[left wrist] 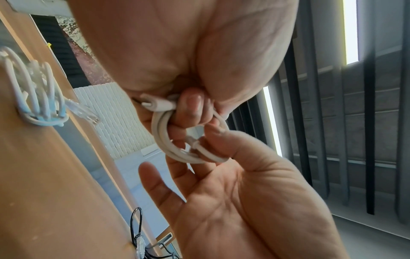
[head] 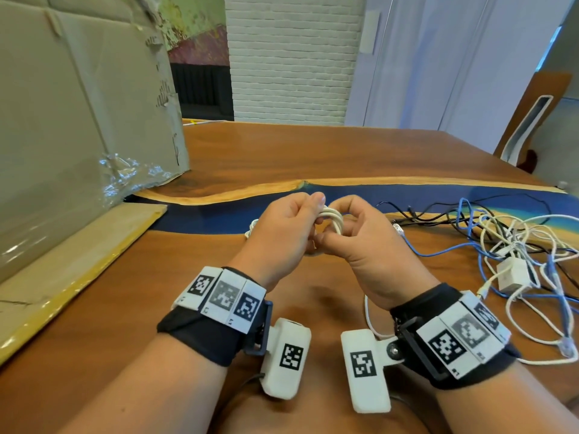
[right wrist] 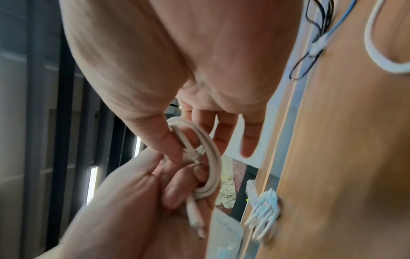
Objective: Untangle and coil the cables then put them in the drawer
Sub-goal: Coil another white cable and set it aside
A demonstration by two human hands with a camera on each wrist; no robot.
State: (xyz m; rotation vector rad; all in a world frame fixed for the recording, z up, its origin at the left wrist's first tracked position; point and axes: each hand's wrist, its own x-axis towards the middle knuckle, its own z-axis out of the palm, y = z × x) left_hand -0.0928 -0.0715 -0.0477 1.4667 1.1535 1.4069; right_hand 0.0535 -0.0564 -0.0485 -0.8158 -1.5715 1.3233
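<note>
On the table (head: pixel 282 151), a big cardboard box (head: pixel 78 104) fills the 10 o'clock corner, with a flat cardboard sheet (head: pixel 72 261) in front of it at 9 o'clock.

Cable tangle (head: pixel 517 255) sprawls at 3 o'clock: white, blue and black leads crossing over each other, a white adapter (head: pixel 513 274) sitting in the middle of it. Well apart from the hands.

Dead centre, both hands meet above the tabletop around a small white coil (head: pixel 332 220). The coil is several loops, held off the surface, not touching the table.

Left hand (head: pixel 282 233): fingers curled through the loops, thumb clamping them; the left wrist view shows a fingertip (left wrist: pixel 190 103) pressing the bundle next to the white plug (left wrist: pixel 157 104), which sticks out free.

Right hand (head: pixel 366 236): thumb and index pinch the far side of the coil, the other fingers spread and relaxed, holding nothing, per the right wrist view (right wrist: pixel 224 133).

A second small bundle (head: pixel 252 230), white with a clear plug, lies on the table at 11 o'clock just beyond the left hand, mostly hidden in the head view.
</note>
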